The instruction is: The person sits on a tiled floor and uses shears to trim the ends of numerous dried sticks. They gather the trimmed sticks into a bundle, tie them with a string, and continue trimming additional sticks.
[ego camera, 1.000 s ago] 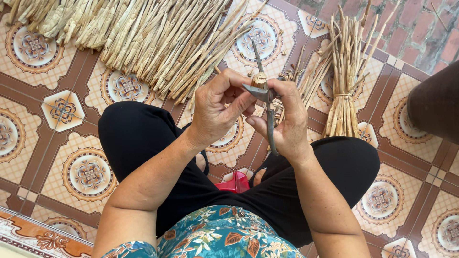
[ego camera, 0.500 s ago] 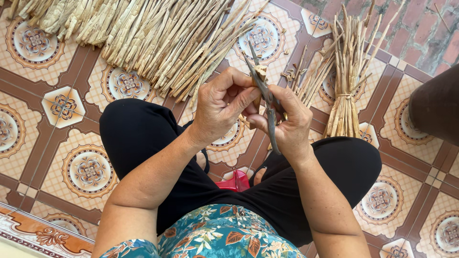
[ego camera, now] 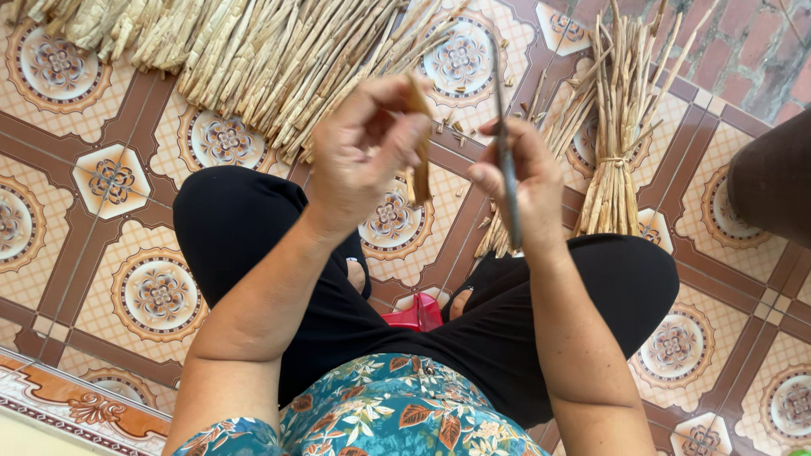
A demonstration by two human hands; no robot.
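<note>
left hand (ego camera: 367,148): fingers pinched round a short tan strip (ego camera: 420,165) of dried stalk, held upright, top end poking out above the fingertips.
right hand (ego camera: 519,181): closed on a thin dark blade (ego camera: 507,169), prob a knife, running roughly vertical thru the grip. Edge is motion-blurred so can't tell which way it faces.
where the strip is: up in the air over the lap, just beside the blade but not touching it rn, small gap btw the two.
loose pile (ego camera: 279,59): big heap of pale dried stalks on the tiled floor (ego camera: 110,181), top left, well apart from the hands.
tied bundle (ego camera: 621,127): thinner sticks bound w/ a strand near the bottom, standing by the right knee.
bits (ego camera: 452,127): small offcuts scattered on the floor btw pile and bundle.
red thing (ego camera: 414,314): plastic, low btw the legs, mostly hidden, can't say what.
how I'd do it, imo: keep the left thumb below the blade's line, hold the strip near its lower end so it doesn't flex, take the blade along the grain in shallow passes away from the fingers.
watch out: strip's short, so fingertips sit v close to the edge.
</note>
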